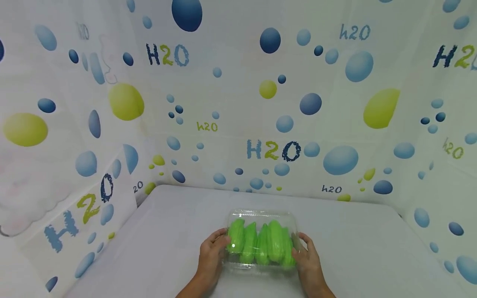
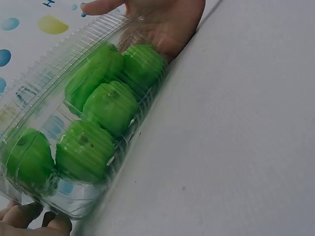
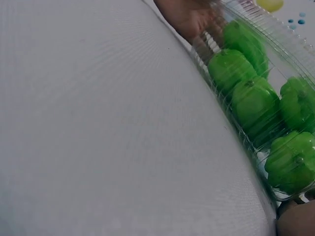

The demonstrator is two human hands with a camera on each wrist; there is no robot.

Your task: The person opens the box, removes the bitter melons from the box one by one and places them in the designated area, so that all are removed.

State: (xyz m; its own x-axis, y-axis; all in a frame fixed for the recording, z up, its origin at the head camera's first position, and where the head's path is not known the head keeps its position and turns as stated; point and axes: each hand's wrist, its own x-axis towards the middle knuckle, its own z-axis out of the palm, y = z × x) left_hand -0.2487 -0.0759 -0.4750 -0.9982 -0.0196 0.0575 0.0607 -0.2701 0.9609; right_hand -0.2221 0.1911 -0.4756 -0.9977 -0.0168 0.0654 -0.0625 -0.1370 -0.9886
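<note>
So, both hands were on the goods! The clear plastic container (image 1: 288, 220) sat near the front of the white table (image 1: 156, 248), low in the head view, with one hand at either end. The left hand (image 1: 210, 255) had its fingers bent around the left end, thumb up on the near corner; the right hand (image 1: 309, 260) mirrored it at the other end, fingers hooked round the side and thumb along the plastic. Neither was spread wide: each was drawn in just enough to hug the box between them. Whether its base pressed on the table or hung just off it, I could not tell.

The step in hand, as I judged it, was a two-handed hold on a full box, and the container looked closed. The next move, whatever its direction, called for both sides working together, level and gentle, since thin plastic like that would probably flex under a hard squeeze.

And the count, please! One container, two hands, and inside it five green vegetables (image 1: 275, 241), lined up side by side; both wrist views agreed, five rounded ends apiece. Behind it all rose one spotted backdrop (image 1: 238, 95).
</note>
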